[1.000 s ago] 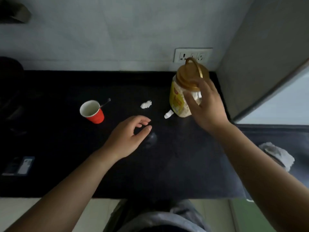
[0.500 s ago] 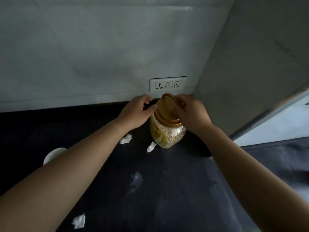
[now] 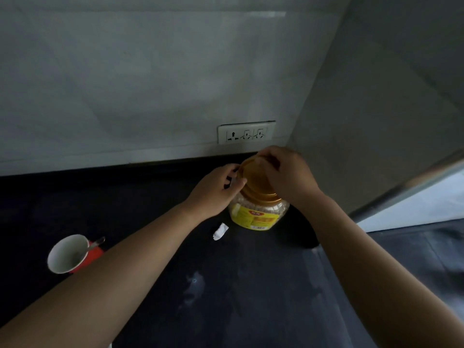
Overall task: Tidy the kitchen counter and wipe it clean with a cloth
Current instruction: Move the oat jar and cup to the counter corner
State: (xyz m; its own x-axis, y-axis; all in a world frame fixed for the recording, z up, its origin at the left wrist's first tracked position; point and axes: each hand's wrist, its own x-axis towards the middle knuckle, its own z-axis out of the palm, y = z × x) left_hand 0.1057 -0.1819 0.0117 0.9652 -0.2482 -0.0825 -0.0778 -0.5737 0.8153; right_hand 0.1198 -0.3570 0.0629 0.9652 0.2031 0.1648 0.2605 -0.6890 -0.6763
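On jar front, yellow label now.

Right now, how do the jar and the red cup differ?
The jar is clear with a yellow label; the cup is red outside. The jar wears a gold lid, gripped by the right hand, left hand at its edge; the cup is open, untouched, holding a spoon. Both stand on the counter.

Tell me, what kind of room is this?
Most likely a kitchen. There is a dark counter, a clear jar with food inside, and a red cup with a spoon in it.
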